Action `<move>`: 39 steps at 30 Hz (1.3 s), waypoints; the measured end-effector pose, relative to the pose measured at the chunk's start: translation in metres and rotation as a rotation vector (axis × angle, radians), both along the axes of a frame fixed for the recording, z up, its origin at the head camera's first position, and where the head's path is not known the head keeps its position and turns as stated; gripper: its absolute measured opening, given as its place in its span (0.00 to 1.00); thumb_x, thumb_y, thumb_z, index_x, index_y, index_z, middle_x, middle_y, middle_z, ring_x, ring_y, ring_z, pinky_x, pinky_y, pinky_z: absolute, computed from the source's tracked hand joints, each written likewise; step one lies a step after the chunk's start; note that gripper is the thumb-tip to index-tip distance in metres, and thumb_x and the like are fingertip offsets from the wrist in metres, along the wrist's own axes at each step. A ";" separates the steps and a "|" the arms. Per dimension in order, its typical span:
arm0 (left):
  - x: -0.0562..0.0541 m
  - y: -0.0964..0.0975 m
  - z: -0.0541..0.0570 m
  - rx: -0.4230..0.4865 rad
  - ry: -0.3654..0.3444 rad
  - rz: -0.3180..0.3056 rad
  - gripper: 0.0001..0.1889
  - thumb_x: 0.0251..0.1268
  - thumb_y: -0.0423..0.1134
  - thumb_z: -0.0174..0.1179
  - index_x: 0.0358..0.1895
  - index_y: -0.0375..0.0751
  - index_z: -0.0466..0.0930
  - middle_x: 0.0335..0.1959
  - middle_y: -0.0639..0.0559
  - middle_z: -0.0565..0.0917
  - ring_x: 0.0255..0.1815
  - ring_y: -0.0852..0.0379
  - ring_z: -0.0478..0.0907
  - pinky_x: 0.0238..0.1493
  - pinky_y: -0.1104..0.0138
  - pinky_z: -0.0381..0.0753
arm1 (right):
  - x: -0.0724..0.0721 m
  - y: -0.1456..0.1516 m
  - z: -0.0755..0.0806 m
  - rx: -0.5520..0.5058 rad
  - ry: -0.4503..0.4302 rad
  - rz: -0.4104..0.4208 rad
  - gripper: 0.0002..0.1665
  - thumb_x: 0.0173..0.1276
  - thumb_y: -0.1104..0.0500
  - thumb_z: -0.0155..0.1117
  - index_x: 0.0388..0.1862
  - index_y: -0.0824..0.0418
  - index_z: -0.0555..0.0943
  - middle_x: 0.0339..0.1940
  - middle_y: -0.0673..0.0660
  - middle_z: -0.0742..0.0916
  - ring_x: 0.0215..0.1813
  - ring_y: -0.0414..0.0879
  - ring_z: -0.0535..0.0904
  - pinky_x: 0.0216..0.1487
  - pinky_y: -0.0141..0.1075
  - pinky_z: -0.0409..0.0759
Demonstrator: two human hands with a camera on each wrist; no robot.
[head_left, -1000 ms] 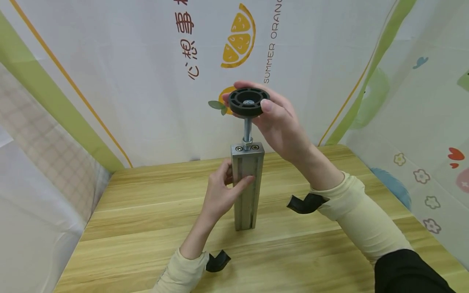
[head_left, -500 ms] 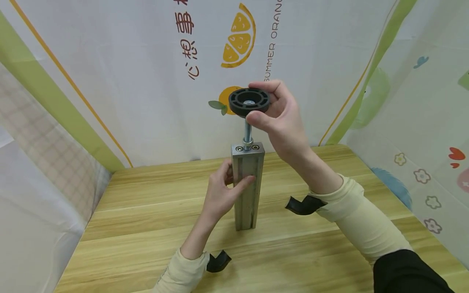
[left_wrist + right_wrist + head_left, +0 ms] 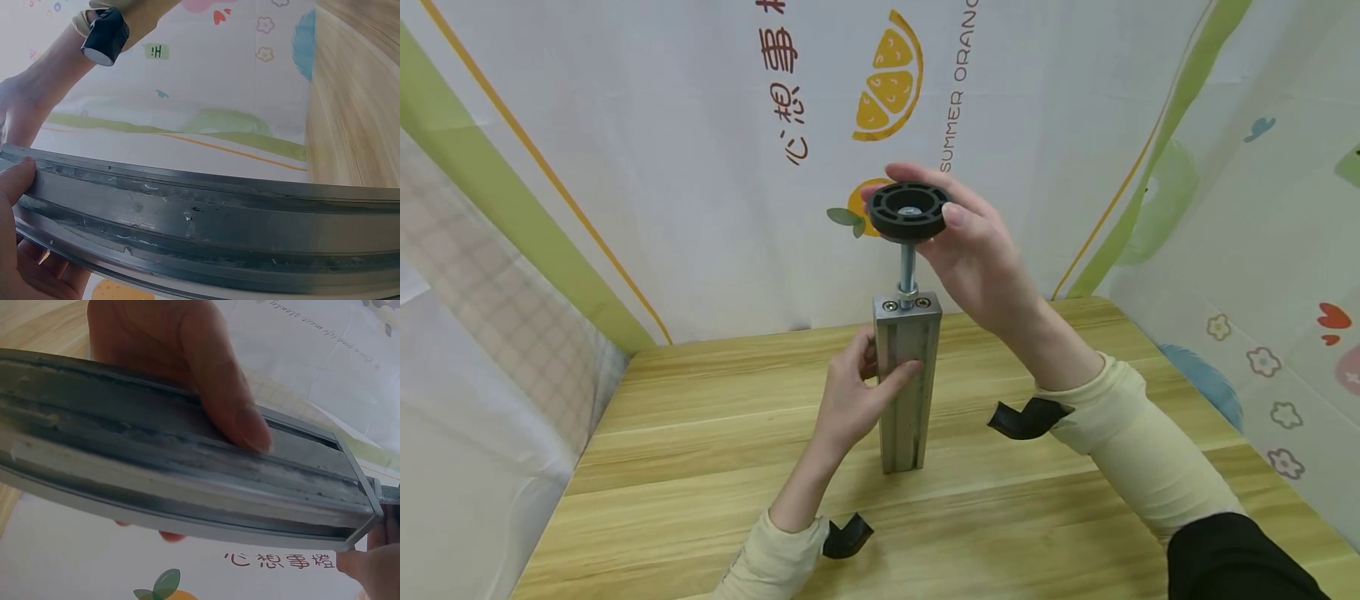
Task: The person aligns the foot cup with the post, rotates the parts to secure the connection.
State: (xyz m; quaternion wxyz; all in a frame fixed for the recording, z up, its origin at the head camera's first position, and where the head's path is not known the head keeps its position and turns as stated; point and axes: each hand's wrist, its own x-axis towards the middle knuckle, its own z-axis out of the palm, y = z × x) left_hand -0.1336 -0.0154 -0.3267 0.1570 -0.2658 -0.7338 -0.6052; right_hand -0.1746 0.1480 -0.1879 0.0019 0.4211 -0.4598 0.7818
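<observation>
An aluminium profile (image 3: 904, 392) stands upright on the wooden table. My left hand (image 3: 856, 400) grips it around the middle, thumb across the near face. In the right wrist view the left thumb (image 3: 234, 419) lies along the grooved metal. A metal end plate with two screws caps the top, and a threaded rod (image 3: 907, 267) with a nut rises from it. The rod carries a round black levelling foot (image 3: 910, 225). My right hand (image 3: 973, 250) holds this foot by its rim, thumb on the near right side and fingers behind.
The wooden table (image 3: 715, 450) extends around the profile. Behind it hangs a white printed curtain (image 3: 700, 167) with an orange slice. Black angled wrist mounts (image 3: 1028, 418) stick out from both cream sleeves.
My right hand first slid back to the right around the foot's rim, thumb toward the front, then reached around it again. The left hand and profile stay in place.
</observation>
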 end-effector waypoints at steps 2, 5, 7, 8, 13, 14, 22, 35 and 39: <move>0.000 0.000 0.000 -0.001 0.000 0.002 0.19 0.62 0.32 0.71 0.55 0.36 0.78 0.39 0.41 0.90 0.35 0.64 0.85 0.38 0.68 0.85 | -0.001 0.001 0.000 -0.008 0.001 0.006 0.43 0.64 0.45 0.71 0.70 0.68 0.72 0.62 0.66 0.84 0.69 0.56 0.79 0.78 0.48 0.65; 0.000 0.000 0.000 0.004 0.009 -0.002 0.19 0.62 0.32 0.71 0.55 0.36 0.78 0.38 0.41 0.89 0.33 0.65 0.83 0.37 0.68 0.84 | 0.001 0.002 -0.001 -0.020 0.005 -0.023 0.41 0.63 0.45 0.74 0.68 0.67 0.75 0.60 0.65 0.85 0.67 0.54 0.81 0.76 0.45 0.68; 0.000 0.000 0.001 0.008 0.015 -0.006 0.19 0.62 0.32 0.71 0.54 0.36 0.78 0.37 0.42 0.89 0.32 0.66 0.83 0.36 0.68 0.84 | 0.002 0.002 0.000 -0.031 0.008 -0.058 0.42 0.61 0.44 0.77 0.66 0.67 0.76 0.58 0.63 0.86 0.64 0.52 0.82 0.73 0.42 0.71; 0.000 0.001 0.001 0.010 0.018 -0.009 0.19 0.62 0.32 0.71 0.54 0.37 0.78 0.37 0.42 0.89 0.32 0.66 0.83 0.36 0.68 0.84 | 0.003 0.003 0.000 -0.034 0.009 -0.081 0.43 0.59 0.44 0.79 0.65 0.67 0.76 0.57 0.61 0.87 0.62 0.51 0.83 0.70 0.41 0.73; 0.000 0.001 0.002 0.011 0.019 -0.015 0.19 0.62 0.32 0.71 0.55 0.37 0.78 0.37 0.42 0.89 0.33 0.65 0.83 0.36 0.68 0.84 | 0.010 0.001 0.002 -0.051 0.027 -0.203 0.45 0.51 0.43 0.84 0.60 0.66 0.78 0.53 0.57 0.88 0.57 0.46 0.85 0.61 0.34 0.81; 0.000 0.001 0.002 0.011 0.018 -0.014 0.19 0.62 0.32 0.71 0.55 0.37 0.78 0.38 0.42 0.89 0.33 0.65 0.83 0.36 0.68 0.84 | 0.012 0.001 0.003 -0.054 0.029 -0.231 0.44 0.49 0.43 0.85 0.59 0.65 0.78 0.53 0.56 0.88 0.56 0.45 0.85 0.60 0.33 0.82; -0.001 0.000 0.002 0.010 0.019 -0.008 0.19 0.62 0.32 0.71 0.55 0.35 0.78 0.37 0.41 0.89 0.31 0.65 0.81 0.35 0.68 0.83 | 0.015 -0.003 0.005 -0.051 0.053 -0.264 0.45 0.50 0.43 0.85 0.58 0.63 0.74 0.54 0.57 0.85 0.57 0.46 0.83 0.60 0.33 0.81; 0.000 -0.001 -0.001 0.014 0.014 -0.011 0.18 0.62 0.32 0.71 0.53 0.36 0.78 0.36 0.41 0.88 0.30 0.66 0.81 0.36 0.69 0.83 | 0.000 -0.002 -0.001 0.061 0.008 0.029 0.43 0.62 0.42 0.70 0.71 0.61 0.73 0.61 0.60 0.86 0.69 0.55 0.78 0.73 0.49 0.67; 0.000 -0.001 -0.001 0.015 0.016 -0.010 0.18 0.62 0.31 0.71 0.53 0.36 0.78 0.38 0.41 0.89 0.32 0.66 0.82 0.37 0.68 0.84 | 0.000 -0.002 -0.003 0.016 0.016 0.015 0.41 0.62 0.44 0.72 0.68 0.64 0.74 0.58 0.61 0.86 0.64 0.54 0.81 0.75 0.47 0.67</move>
